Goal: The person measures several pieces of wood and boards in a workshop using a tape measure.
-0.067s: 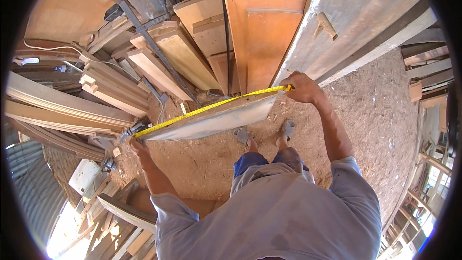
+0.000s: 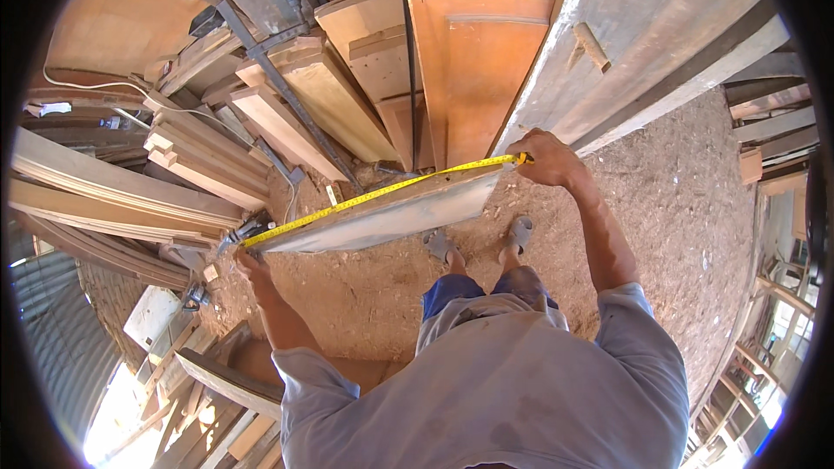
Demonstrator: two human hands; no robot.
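The dusty brown floor [image 2: 660,226] spreads under everything, strewn with small chips. Over it, at the near side, comes the person's grey shirt [image 2: 495,391], with blue shorts [image 2: 447,293] showing beyond its hem. At the far right leans a large grey slab [image 2: 669,0], its face worn and streaked. Long pale planks [image 2: 113,182] lie stacked at the left, and just left of the slab stands an orange wooden panel [image 2: 499,69]. Between the panel and the planks, a dark metal bar clamp [image 2: 291,95] slants across upright timber [image 2: 334,95].

In front of the person's feet is a narrow grey-white board [image 2: 391,219], reaching from hand to hand. A yellow tape measure [image 2: 347,204] runs along its brown far edge. The right hand [image 2: 547,158] has its fingers closed around the tape measure at the right end. The left hand [image 2: 252,267] is at the left end, where tape and board meet; whether its fingers pinch either one I cannot tell. Grey sandals [image 2: 521,231] stand just nearer than the board. Smallest is a wooden peg [image 2: 592,48] on the slab.
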